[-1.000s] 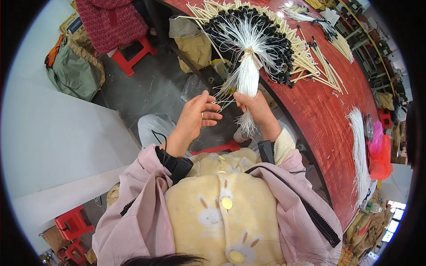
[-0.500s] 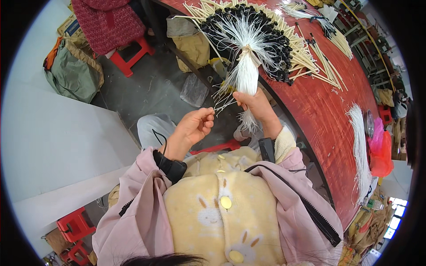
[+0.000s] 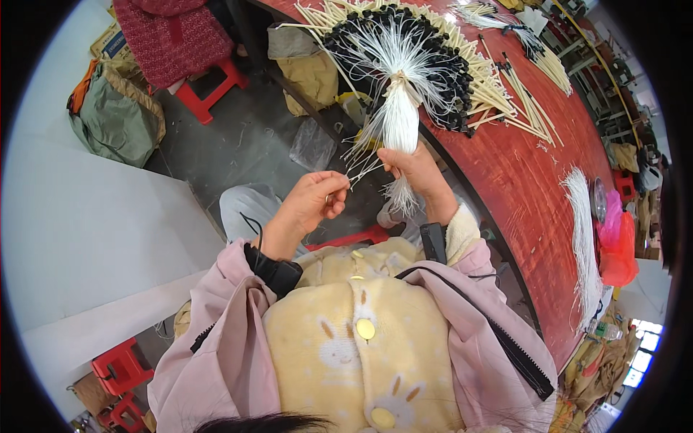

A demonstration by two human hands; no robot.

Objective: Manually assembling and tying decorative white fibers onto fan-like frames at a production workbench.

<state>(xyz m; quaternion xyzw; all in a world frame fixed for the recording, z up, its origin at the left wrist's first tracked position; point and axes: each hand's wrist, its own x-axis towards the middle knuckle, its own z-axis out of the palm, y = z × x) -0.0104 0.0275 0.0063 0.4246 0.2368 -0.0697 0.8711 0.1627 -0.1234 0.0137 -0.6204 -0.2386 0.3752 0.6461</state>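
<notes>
A thick bundle of white strings [image 3: 401, 123], tied near its top, hangs over the red table's near edge. Its strings fan out across the table to many pale sticks [image 3: 498, 90] with black ends. My right hand [image 3: 413, 167] is closed round the bundle's lower part, the loose ends dangling beneath it. To its left, my left hand [image 3: 315, 202] pinches a few thin strand ends between thumb and fingertips. Those strands stretch between the two hands. Whether they are knotted cannot be made out.
The red table [image 3: 534, 195] curves along my right. On it lie another hank of white strings [image 3: 583, 245], a red plastic bag [image 3: 619, 252] and a further stick bundle [image 3: 552, 68]. A white partition [image 3: 108, 224] stands at left; a red stool [image 3: 209, 90] and a green sack [image 3: 119, 115] are beyond.
Both hands keep their grip on the strings and have hardly moved. The left fingers have shifted slightly on the pinched strands, and the whole view has slid a little.
</notes>
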